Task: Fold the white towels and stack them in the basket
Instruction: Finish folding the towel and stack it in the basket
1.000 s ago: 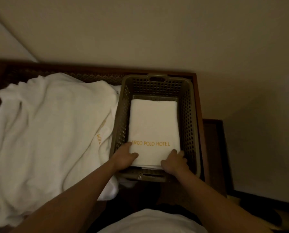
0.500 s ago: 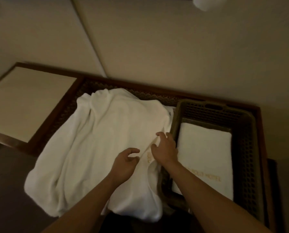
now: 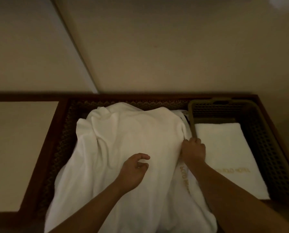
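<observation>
Two hands: right hand (image 3: 193,151) grips loose towel (image 3: 123,148) edge; left hand (image 3: 133,169) half-curled, empty.

A loose towel (image 3: 123,148) lies heaped on the table (image 3: 61,148). Just to its right stands the basket (image 3: 266,148), touching it, with a folded towel (image 3: 227,148) inside.

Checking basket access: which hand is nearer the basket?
Right. The right hand sits at the basket near-left rim; the left hand hovers over the unfolded towel, farther left.
</observation>
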`<state>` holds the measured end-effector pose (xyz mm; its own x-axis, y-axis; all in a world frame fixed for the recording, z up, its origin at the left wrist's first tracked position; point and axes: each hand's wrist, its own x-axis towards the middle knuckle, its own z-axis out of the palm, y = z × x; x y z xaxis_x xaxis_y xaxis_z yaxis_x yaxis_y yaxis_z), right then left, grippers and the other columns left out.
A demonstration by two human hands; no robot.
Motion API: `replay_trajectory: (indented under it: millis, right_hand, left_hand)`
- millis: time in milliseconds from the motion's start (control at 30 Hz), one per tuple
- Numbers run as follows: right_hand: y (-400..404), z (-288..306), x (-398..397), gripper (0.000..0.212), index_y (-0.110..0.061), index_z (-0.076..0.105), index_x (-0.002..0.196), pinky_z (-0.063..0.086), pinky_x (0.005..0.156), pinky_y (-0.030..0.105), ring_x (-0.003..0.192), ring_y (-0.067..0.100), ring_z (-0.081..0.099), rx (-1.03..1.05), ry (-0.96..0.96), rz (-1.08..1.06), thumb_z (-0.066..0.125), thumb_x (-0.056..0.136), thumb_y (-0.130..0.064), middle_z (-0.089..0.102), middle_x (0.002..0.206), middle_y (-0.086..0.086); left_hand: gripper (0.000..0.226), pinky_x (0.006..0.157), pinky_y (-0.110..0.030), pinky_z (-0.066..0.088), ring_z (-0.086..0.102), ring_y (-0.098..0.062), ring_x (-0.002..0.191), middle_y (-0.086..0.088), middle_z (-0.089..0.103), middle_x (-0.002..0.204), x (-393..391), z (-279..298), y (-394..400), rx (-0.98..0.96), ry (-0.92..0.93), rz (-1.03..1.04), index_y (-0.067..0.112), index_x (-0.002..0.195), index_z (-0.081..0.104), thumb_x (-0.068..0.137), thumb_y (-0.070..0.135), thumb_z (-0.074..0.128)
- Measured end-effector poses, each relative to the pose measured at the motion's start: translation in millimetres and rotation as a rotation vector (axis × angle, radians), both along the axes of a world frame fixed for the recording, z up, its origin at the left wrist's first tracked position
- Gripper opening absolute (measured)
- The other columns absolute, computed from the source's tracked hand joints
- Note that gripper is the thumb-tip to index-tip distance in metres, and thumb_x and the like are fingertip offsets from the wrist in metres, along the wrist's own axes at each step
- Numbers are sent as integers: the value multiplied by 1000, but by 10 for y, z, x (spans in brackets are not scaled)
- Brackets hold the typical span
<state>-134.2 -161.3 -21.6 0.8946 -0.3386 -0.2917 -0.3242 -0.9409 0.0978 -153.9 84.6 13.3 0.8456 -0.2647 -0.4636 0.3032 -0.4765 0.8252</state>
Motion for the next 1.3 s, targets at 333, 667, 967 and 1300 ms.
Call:
replay_trajectory:
  millis: [333, 667, 967, 1300]
  right_hand:
    - [515, -76, -436, 28, -6, 48, 116, 54, 71, 35, 87, 29, 64, 129, -143, -343, 59, 91, -14, 59, 110, 21]
    - [1236, -55, -1480, 51, -24, 39, 141, 31, 109, 54, 138, 33, 29, 385, 1, -660, 56, 94, -33, 29, 148, 9]
    - [2140, 452, -1979, 58, -15, 49, 141, 44, 102, 36, 130, 30, 50, 988, -628, -868, 62, 95, -46, 44, 146, 12]
    - [3137, 848, -2532, 17, -12, 44, 67, 32, 44, 24, 50, 16, 40, 1473, -487, -1129, 52, 78, -1, 41, 59, 2]
  left_hand:
    - [40, 112, -30, 32, 44, -15, 136, 6, 46, 147, 83, -316, 433, 392, -394, -440, 30, 136, 53, 97, 32, 58]
    - [26, 96, -32, 43, 54, -28, 120, -6, 57, 128, -78, -686, 1059, 690, -524, -659, 21, 125, 62, 100, 26, 55]
    - [9, 75, -28, 48, 61, -11, 78, 4, 65, 84, -961, 398, 1315, 211, -640, -580, 20, 87, 73, 86, 28, 78]
    - [3, 81, -17, 50, 67, 2, 84, 15, 74, 86, -1759, 1062, 2147, 25, -123, -986, 27, 90, 78, 88, 26, 76]
